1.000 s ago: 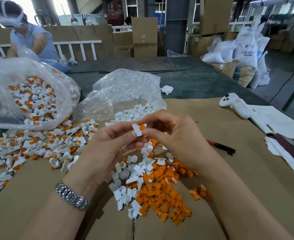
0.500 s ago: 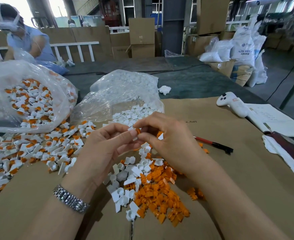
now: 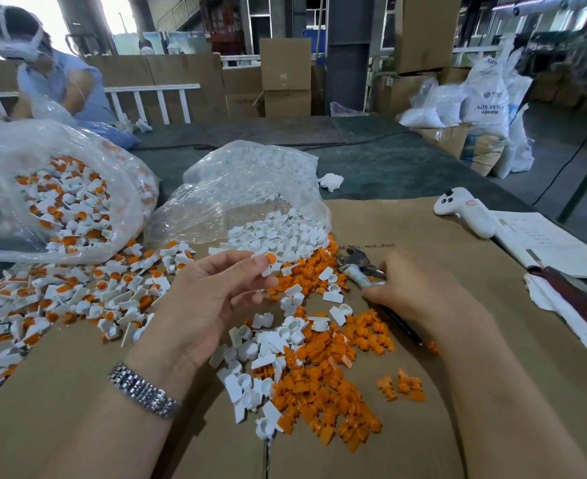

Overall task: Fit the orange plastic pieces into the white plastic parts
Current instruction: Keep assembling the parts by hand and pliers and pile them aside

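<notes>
Orange plastic pieces (image 3: pixel 323 392) lie in a loose heap on the brown cardboard sheet (image 3: pixel 423 426) that covers our bench, and we take that heap as our landmark. Far to its left, a clear plastic bag (image 3: pixel 60 188) holds white parts already fitted with orange pieces, and more of these finished parts (image 3: pixel 60 299) spill out in front of it. Up and to the left of the heap, a second clear bag (image 3: pixel 250 188) lies open with bare white plastic parts (image 3: pixel 278 233) at its mouth. Just left of the heap's top, our left hand (image 3: pixel 212 299), with a metal watch band (image 3: pixel 143 392) on its wrist, is raised palm-up and pinches one white part with an orange piece set in it (image 3: pixel 268 262) between thumb and fingertips. A cluster of loose white parts (image 3: pixel 261 354) touches the heap's left edge. Above and right of the heap, our right hand (image 3: pixel 413 288) rests on the cardboard with curled fingers on a small metal tool (image 3: pixel 361 264); how firmly it grips we cannot tell. Far right of the heap lie a white handheld controller (image 3: pixel 464 212) and a sheet of paper (image 3: pixel 554 247).
</notes>
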`<state>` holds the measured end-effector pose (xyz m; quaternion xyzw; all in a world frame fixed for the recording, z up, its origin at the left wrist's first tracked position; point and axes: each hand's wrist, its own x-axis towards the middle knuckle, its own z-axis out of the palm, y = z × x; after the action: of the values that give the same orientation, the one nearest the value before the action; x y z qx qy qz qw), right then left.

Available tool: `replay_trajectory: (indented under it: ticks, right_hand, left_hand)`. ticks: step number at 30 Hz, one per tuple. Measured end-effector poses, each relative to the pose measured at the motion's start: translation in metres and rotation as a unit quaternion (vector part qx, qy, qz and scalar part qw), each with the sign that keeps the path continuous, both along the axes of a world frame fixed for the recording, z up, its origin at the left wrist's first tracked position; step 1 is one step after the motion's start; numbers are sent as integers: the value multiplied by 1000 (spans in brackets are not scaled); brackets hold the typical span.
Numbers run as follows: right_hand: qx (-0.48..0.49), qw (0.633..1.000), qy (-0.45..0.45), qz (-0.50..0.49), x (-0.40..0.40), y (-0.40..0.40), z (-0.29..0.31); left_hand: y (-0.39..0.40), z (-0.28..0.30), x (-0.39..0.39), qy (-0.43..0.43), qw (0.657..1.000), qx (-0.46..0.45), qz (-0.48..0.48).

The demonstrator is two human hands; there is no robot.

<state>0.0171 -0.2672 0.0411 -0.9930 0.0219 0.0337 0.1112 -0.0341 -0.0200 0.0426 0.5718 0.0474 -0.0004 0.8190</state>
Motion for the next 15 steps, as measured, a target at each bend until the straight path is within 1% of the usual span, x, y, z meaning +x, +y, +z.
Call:
replay_trajectory:
  ticks: [3, 5, 8, 10, 11, 13, 15]
  right_hand:
    - [-25, 999, -24, 18, -3, 5, 1]
    - [-9, 999, -26, 19, -4, 6, 3]
    - [56, 998, -38, 18, -7, 7, 11]
    - [134, 990, -38, 28, -12, 9, 22]
    - [185, 981, -26, 42, -15, 10, 28]
    - [269, 958, 42, 87, -25, 15, 43]
    - [273, 944, 115, 146, -34, 23, 53]
  left_hand:
    - [1, -1, 1, 4, 1000, -5, -3]
    - [2, 0, 1, 10, 1000, -9, 0]
    - [1, 0, 1, 15, 1000, -23, 3]
    - [0, 0, 1, 12, 1000, -23, 3]
    - [1, -1, 1, 7, 1000, -22, 3]
    - [1, 0, 1, -4, 1000, -21, 1]
    - [2, 0, 1, -14, 1000, -25, 3]
